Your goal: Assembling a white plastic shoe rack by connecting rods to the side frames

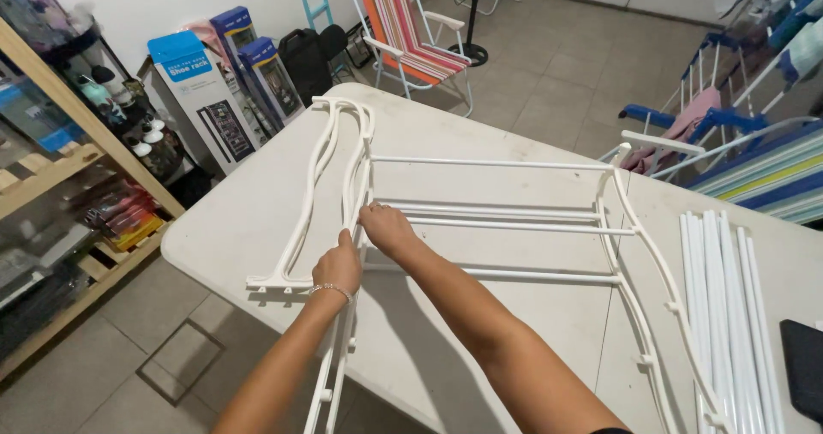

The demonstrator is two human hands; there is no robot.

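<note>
A white plastic folding table (257, 203) fills the middle of the frame. On it lies a white plastic rack frame of thin rods and curved side rails (497, 220), its lower end cut off by the bottom edge. The right hand (387, 228) pinches a rod end at the left rail. The left hand (338, 267), braceleted, grips that rail; its fingers are hidden. Loose white rods (729, 305) lie lower right.

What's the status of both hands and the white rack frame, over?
Left hand and right hand gripping side rail of white rack frame. Frame flat on table. Loose rods lie apart.
</note>
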